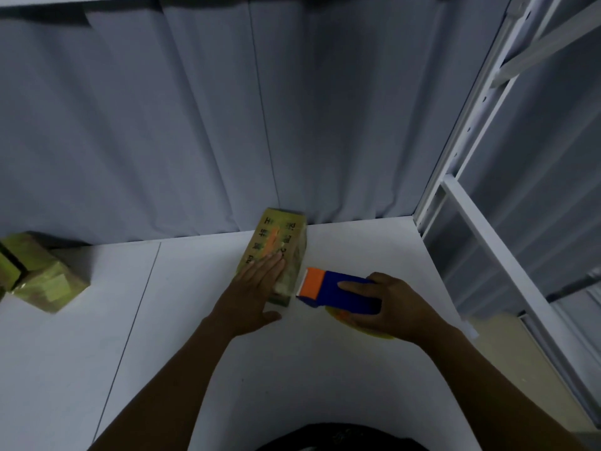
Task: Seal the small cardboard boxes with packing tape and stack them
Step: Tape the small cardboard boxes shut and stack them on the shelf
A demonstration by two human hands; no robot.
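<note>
A small cardboard box (282,237) with printed characters lies on the white table (195,320) near the back curtain. My left hand (252,292) rests flat on its near end, fingers spread over the top. Just right of the box, my right hand (390,309) grips a blue and orange tape dispenser (331,288), its orange end pointing at the box's near right side. A yellowish roll of tape (364,330) shows under the dispenser. Other small boxes (42,278) lie in a loose heap at the far left.
A grey curtain (227,125) hangs along the table's back edge. A white metal shelf frame (471,222) stands along the right side. A seam (136,304) runs down the table surface left of my arms.
</note>
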